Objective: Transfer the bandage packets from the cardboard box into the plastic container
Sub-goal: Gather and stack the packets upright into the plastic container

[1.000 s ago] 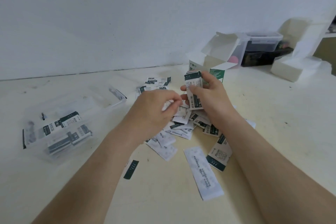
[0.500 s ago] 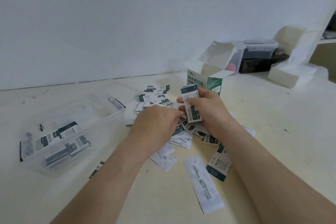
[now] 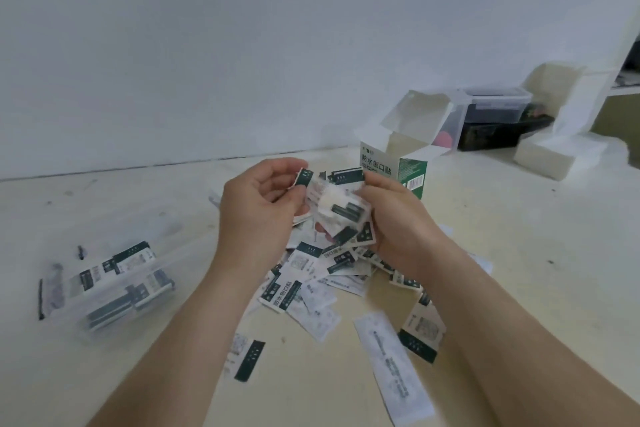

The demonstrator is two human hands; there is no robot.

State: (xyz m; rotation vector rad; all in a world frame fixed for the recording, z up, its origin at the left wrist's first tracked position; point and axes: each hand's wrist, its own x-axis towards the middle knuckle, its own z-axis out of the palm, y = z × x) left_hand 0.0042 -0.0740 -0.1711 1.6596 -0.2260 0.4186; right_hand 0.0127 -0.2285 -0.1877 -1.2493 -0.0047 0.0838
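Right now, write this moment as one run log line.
left hand: holds packets | right hand: holds packets | plastic container: partly filled | cardboard box: open

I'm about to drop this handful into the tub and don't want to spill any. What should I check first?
1. Grip: the bundle of packets is pinched between the left hand and the right hand: ok.
2. Bundle squared up: the packets fan out unevenly: not ok.
3. Plastic container open on top: ok.
4. Room inside: only a few packets in it: ok.
5. Cardboard box emptied: its inside is hidden: cannot tell.
6. Nothing left behind: loose packets lie on the table: not ok.
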